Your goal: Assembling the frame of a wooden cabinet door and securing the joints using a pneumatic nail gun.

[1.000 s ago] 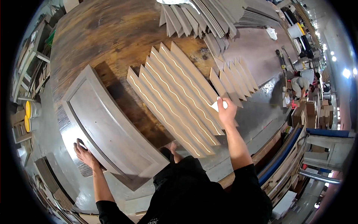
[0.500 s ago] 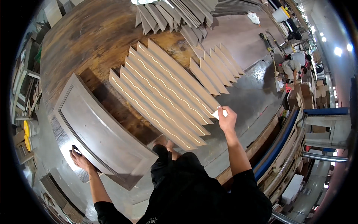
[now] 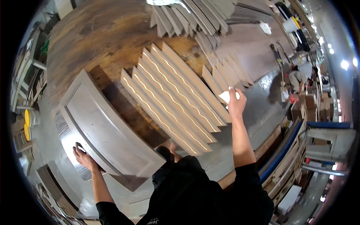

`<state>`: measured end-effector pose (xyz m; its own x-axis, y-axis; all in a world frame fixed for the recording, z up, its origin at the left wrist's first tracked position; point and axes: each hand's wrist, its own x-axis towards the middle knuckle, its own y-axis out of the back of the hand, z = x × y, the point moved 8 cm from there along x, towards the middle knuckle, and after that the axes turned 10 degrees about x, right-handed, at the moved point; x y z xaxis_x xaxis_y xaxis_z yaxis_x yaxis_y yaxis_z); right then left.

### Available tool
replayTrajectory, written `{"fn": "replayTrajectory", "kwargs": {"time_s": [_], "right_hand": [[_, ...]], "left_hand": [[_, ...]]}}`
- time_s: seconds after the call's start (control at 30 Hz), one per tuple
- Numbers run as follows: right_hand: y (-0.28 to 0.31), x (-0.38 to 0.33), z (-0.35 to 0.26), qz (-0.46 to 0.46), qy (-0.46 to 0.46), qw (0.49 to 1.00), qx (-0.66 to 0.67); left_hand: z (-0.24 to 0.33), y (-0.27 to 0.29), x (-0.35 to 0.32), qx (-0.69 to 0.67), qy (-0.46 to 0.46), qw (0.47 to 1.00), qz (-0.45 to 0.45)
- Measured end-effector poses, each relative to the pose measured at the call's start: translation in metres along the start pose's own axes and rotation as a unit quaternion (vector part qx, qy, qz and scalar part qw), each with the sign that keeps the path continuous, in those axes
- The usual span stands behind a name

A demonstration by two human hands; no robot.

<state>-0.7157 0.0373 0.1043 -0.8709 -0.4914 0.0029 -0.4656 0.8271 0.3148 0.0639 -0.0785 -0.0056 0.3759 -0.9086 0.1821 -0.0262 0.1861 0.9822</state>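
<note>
My right hand (image 3: pixel 237 105) is closed around a small white glue bottle (image 3: pixel 225 97), mostly covered by the fingers. It hovers near the right ends of several grey-brown wooden strips (image 3: pixel 169 107), laid side by side with stepped ends. Wavy whitish beads of glue run along most of them; the farthest strip shows none. Shorter strips (image 3: pixel 222 77) lie just beyond the hand. On the left, a grey cabinet door panel (image 3: pixel 103 122) with a curved edge lies tilted. My left hand (image 3: pixel 86 159) is beside its outer edge, fingers curled about something dark that I cannot make out.
Stacked strips (image 3: pixel 187 17) lie at the far side of the stained work table (image 3: pixel 93 30). White buckets with yellow rims (image 3: pixel 31 117) stand at left. A rack of boards with a blue edge (image 3: pixel 279 155) is on my right. A person (image 3: pixel 300 77) crouches farther off.
My right hand has lifted off the strip ends and moved away and slightly right, still holding the white bottle. The view has shifted a little; my left hand stays by the panel.
</note>
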Motion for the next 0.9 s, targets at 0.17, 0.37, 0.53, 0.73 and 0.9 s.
{"fn": "replayTrajectory", "kwargs": {"time_s": [0.17,0.37,0.53,0.73,0.9], "right_hand": [[-0.14,0.021,-0.035,-0.106,-0.039,0.994,0.01],[-0.275,0.038,-0.08,-0.179,0.177,0.968,-0.024],[-0.32,0.052,-0.078,-0.195,0.259,0.942,-0.086],[-0.315,0.047,-0.081,-0.228,0.246,0.935,-0.118],[-0.274,0.08,-0.072,-0.15,0.166,0.972,-0.074]], "left_hand": [[0.014,0.009,-0.005,0.016,0.015,1.0,-0.007],[0.028,0.025,-0.007,0.029,0.021,0.999,0.008],[0.031,0.025,-0.006,0.045,0.03,0.999,0.006],[0.031,0.029,-0.005,0.03,0.014,0.999,0.012],[0.029,0.024,-0.007,0.016,0.015,1.0,0.006]]}}
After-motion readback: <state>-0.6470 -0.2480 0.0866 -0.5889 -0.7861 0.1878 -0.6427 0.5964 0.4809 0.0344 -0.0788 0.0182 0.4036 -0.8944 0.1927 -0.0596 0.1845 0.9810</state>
